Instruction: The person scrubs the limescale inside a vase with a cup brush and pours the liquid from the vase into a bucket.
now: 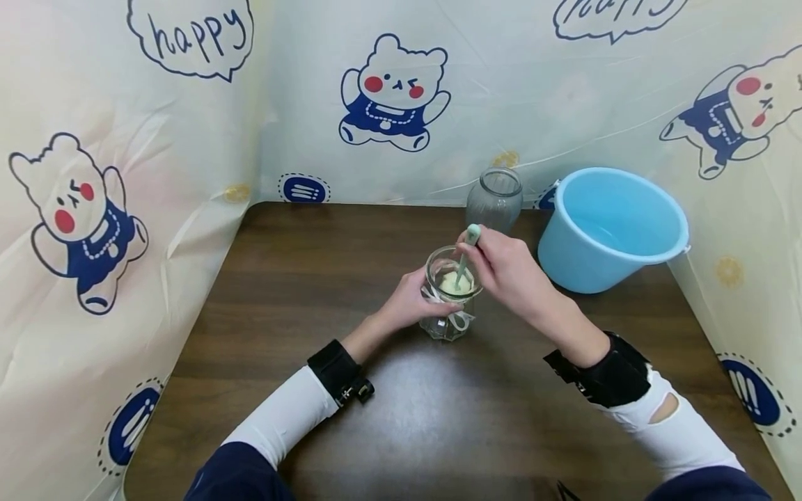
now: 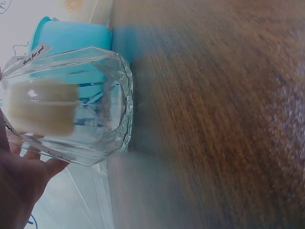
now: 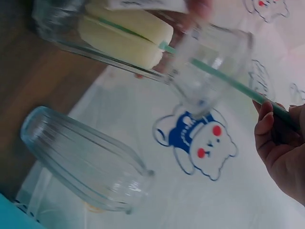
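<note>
My left hand (image 1: 418, 300) grips a clear glass jar (image 1: 443, 328) around its upper body, where a white printed ribbon (image 1: 460, 320) is tied in a bow. Inside the jar sits the pale yellow sponge head (image 3: 126, 38) of a bottle brush, whose thin green handle (image 3: 224, 78) comes out through the mouth. The handle's top end is pinched by the fingers of my right hand (image 1: 509, 270), just above the rim. In the left wrist view, the sponge (image 2: 43, 107) fills the upper part of the jar, apart from its faceted base.
Behind the jar stands a taller ribbed glass vase (image 1: 495, 205). To the right is a light blue bucket (image 1: 595, 254), close to my right forearm. Printed curtains (image 1: 520, 90) border the brown table (image 1: 301, 278) at the back and sides. A small black object (image 1: 567, 492) shows at the front edge.
</note>
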`<state>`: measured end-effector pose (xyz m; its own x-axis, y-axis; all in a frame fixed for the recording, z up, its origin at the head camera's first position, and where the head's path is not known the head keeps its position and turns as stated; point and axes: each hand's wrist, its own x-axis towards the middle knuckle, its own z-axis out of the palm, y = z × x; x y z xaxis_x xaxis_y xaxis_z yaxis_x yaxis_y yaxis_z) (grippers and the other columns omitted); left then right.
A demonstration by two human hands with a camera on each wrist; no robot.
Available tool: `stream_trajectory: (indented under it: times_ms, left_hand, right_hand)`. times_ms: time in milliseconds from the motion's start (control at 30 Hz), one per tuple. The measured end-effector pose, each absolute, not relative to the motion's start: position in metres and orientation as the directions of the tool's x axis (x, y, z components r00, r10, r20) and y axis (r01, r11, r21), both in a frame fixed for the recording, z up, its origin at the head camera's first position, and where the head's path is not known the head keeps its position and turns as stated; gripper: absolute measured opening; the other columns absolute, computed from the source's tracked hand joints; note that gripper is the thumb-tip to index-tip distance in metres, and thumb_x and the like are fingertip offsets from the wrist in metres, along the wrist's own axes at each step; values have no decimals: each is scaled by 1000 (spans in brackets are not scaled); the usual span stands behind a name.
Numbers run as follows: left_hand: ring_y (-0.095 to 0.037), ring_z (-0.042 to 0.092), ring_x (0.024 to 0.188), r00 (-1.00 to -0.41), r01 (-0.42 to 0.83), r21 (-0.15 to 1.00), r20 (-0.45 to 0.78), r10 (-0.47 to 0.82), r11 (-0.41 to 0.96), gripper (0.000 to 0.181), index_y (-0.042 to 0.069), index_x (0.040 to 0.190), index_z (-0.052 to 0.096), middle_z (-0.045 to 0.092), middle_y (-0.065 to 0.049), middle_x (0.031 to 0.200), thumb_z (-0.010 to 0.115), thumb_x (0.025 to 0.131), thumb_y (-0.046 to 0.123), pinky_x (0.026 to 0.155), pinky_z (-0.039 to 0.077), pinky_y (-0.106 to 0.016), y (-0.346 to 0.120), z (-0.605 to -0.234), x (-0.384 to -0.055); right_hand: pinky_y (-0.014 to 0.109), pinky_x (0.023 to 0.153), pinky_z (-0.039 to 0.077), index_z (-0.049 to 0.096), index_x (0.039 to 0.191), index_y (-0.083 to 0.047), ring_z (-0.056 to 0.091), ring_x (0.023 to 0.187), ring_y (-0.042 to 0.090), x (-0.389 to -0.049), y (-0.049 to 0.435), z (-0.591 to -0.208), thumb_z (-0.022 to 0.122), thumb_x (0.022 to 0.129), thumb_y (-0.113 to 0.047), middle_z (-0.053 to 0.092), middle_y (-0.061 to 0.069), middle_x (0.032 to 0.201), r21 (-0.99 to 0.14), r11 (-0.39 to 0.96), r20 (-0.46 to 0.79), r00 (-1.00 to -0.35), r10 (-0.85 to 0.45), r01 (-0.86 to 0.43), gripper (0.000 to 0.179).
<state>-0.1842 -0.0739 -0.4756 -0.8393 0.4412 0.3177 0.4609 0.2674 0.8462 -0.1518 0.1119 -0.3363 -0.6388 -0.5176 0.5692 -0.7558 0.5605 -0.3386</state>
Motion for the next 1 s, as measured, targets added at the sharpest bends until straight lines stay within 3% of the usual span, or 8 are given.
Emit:
stream_trajectory:
  times_ms: [200,433,667,833,1000]
  left_hand:
    - [-9,61,101,-842,452,850,307,444,270,74,19,135,57,68,0,118,84,68,36,89,51,-33,-74,-474,-183]
    - [-13,63,96,-846,453,848,311,433,276,74,17,135,56,71,-4,110,84,69,35,86,53,-35,-75,-476,-182]
    - [-9,61,101,-844,448,849,300,444,278,74,18,134,57,70,-1,114,85,68,36,90,52,-32,-75,-476,-185]
    - [-8,61,99,-850,437,856,292,439,276,69,16,128,59,70,0,110,85,67,35,89,52,-32,-75,-475,-186]
    - [-9,61,100,-847,431,858,280,451,278,73,18,133,57,69,0,114,84,68,37,89,52,-34,-76,-474,-185]
  right_hand:
    - [36,73,59,61,100,1,65,85,19,-151,108,-341,60,94,-7,66,11,89,-344,559,569,-642,-514,-754,10]
    - [35,64,56,58,97,1,55,73,20,-153,103,-363,63,92,-8,58,10,80,-317,602,507,-668,-545,-733,11]
    - [36,74,59,61,101,1,67,86,20,-157,106,-339,59,95,-6,70,13,90,-358,525,628,-615,-476,-772,10]
    - [36,69,59,61,100,-1,66,78,15,-159,107,-327,59,95,-9,72,9,88,-390,523,648,-629,-429,-758,9]
    - [35,66,59,60,100,0,66,75,16,-158,104,-338,59,95,-8,72,11,87,-402,529,619,-647,-445,-748,9]
